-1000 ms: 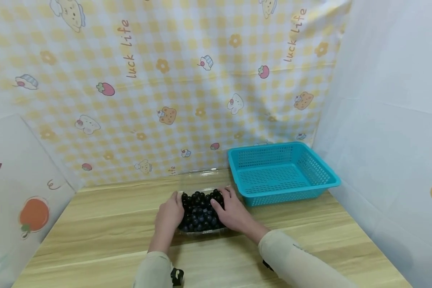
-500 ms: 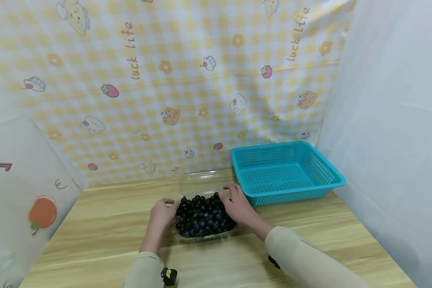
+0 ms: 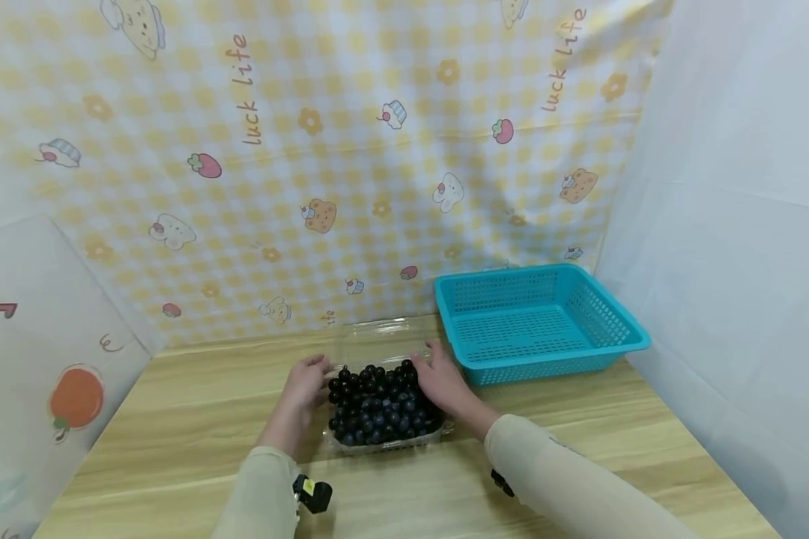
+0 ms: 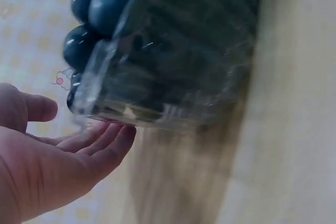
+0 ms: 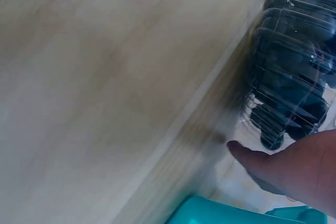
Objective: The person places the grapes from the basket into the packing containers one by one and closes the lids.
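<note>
Dark round grapes [image 3: 384, 408] are heaped in a clear plastic clamshell box [image 3: 377, 449] on the table. Its clear lid [image 3: 380, 340] is folded back towards the wall. My left hand [image 3: 305, 385] is at the box's left side; in the left wrist view the fingertips [image 4: 123, 135] reach the box wall, and the thumb stands apart from the grapes. At the right side, my right hand [image 3: 441, 382] has its thumb by the back right corner of the grapes. In the right wrist view its fingers [image 5: 257, 161] stretch out beside the ribbed box wall.
A turquoise plastic basket [image 3: 535, 367] with perforated walls stands just right of the box, near the back wall. A yellow checked cloth [image 3: 276, 209] hangs behind the wood-grain table [image 3: 195, 419]. White sheeting [image 3: 728, 262] lines the right side.
The box of grapes has shifted slightly towards me. My left hand has loosened from its left edge and moved outwards; my right hand has also drawn a little to the right.
</note>
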Demonstrator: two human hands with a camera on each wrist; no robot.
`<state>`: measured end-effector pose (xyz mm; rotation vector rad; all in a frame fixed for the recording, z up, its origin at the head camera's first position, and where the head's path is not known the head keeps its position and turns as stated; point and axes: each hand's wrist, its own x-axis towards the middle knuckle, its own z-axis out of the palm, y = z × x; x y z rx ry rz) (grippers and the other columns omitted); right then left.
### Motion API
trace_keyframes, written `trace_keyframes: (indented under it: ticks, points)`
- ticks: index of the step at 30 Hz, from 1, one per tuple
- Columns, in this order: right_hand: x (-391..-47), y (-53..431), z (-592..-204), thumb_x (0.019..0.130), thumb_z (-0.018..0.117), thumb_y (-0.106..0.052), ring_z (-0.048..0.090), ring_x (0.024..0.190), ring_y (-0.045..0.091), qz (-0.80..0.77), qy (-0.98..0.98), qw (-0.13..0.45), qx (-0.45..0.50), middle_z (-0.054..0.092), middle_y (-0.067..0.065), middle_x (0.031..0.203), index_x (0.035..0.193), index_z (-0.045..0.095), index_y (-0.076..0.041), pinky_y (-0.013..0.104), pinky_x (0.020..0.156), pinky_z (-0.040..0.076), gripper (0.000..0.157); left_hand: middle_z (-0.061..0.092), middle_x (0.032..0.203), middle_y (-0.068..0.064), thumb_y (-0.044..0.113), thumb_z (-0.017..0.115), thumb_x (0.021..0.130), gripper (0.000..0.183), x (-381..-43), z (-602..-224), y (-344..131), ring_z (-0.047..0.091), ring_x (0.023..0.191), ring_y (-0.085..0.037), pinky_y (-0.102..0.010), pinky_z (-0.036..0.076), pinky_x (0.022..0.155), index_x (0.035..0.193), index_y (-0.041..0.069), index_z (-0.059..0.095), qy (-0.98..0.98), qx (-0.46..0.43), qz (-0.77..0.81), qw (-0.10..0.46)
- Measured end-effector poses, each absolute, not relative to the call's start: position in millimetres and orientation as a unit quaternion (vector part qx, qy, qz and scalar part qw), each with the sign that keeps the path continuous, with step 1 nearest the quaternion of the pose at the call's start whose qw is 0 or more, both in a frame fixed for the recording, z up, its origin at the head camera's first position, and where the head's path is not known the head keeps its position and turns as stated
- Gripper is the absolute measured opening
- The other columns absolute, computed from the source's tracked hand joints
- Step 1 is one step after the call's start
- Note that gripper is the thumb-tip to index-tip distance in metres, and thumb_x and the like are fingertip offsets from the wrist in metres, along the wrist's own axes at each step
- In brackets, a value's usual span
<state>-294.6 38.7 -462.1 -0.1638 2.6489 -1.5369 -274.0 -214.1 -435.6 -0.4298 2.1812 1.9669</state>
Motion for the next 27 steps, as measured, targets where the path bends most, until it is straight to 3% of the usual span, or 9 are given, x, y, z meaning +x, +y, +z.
trace_keyframes:
  ticks: [2,6,11,15,18,22,24,27]
  points:
    - [-293.9,39.0,-461.5,0.114,0.046,-0.041,0.038,0.156,0.045,-0.513,0.856,0.032,-0.059,0.035,0.023,0.171,0.166,0.031,-0.007,0.064,0.128,0.033,0.065,0.039,0.166,-0.026,0.013,0.041,0.113,0.061,-277.0,-430.5,-215.2,0.054,0.130,-0.029,-0.029,0.054,0.092,0.168,-0.001,0.019,0.722,-0.142,0.672,0.086]
    - [-292.0,39.5,-463.1,0.113,0.048,-0.041,0.040,0.156,0.044,-0.506,0.857,0.011,-0.095,0.030,0.018,0.175,0.170,0.025,-0.014,0.062,0.129,0.034,0.067,0.035,0.168,-0.024,0.011,0.044,0.111,0.065,-279.1,-422.5,-216.9,0.052,0.134,-0.033,-0.028,0.050,0.078,0.170,0.005,0.017,0.705,-0.144,0.690,0.076]
    - [-285.2,41.2,-462.9,0.113,0.049,-0.041,0.039,0.156,0.045,-0.494,0.862,-0.005,-0.113,0.030,0.022,0.174,0.173,0.006,-0.018,0.066,0.127,0.034,0.078,0.033,0.171,-0.018,0.028,0.039,0.116,0.062,-275.0,-421.5,-219.6,0.052,0.134,-0.031,-0.027,0.047,0.073,0.172,0.015,0.015,0.693,-0.149,0.703,0.056]
    - [-279.7,42.1,-459.6,0.113,0.047,-0.043,0.038,0.156,0.046,-0.479,0.871,-0.007,-0.113,0.032,0.026,0.172,0.173,-0.006,-0.019,0.066,0.127,0.034,0.084,0.036,0.169,-0.017,0.040,0.027,0.118,0.058,-267.2,-425.6,-221.5,0.049,0.139,-0.032,-0.032,0.048,0.083,0.170,0.016,0.023,0.690,-0.146,0.707,0.038]
    - [-275.8,43.5,-456.0,0.113,0.046,-0.044,0.042,0.154,0.047,-0.455,0.882,-0.006,-0.119,0.031,0.025,0.172,0.173,-0.007,-0.019,0.065,0.126,0.035,0.083,0.036,0.169,-0.017,0.044,0.021,0.118,0.059,-261.1,-428.3,-220.7,0.044,0.147,-0.036,-0.045,0.050,0.101,0.167,0.012,0.030,0.686,-0.142,0.713,0.025]
    - [-267.2,47.0,-448.6,0.112,0.050,-0.044,0.039,0.156,0.045,-0.447,0.885,-0.003,-0.130,0.027,0.023,0.175,0.173,-0.003,-0.020,0.065,0.126,0.037,0.084,0.036,0.169,-0.019,0.048,0.019,0.117,0.064,-254.3,-428.3,-216.3,0.035,0.157,-0.041,-0.066,0.036,0.125,0.164,0.006,0.035,0.683,-0.135,0.718,-0.001]
    - [-261.3,49.0,-442.2,0.111,0.054,-0.042,0.035,0.159,0.041,-0.470,0.873,-0.009,-0.127,0.025,0.019,0.177,0.173,0.000,-0.022,0.064,0.127,0.035,0.084,0.039,0.168,-0.020,0.046,0.022,0.117,0.064,-251.7,-426.4,-212.5,0.034,0.158,-0.042,-0.068,0.030,0.129,0.162,0.004,0.037,0.686,-0.134,0.715,-0.020]
    - [-251.3,51.2,-429.7,0.109,0.058,-0.036,0.027,0.164,0.034,-0.523,0.844,-0.034,-0.119,0.021,0.012,0.179,0.172,0.007,-0.026,0.062,0.130,0.032,0.082,0.044,0.164,-0.021,0.045,0.026,0.117,0.061,-249.6,-423.2,-206.4,0.038,0.156,-0.040,-0.065,0.033,0.128,0.157,0.002,0.043,0.705,-0.134,0.694,-0.051]
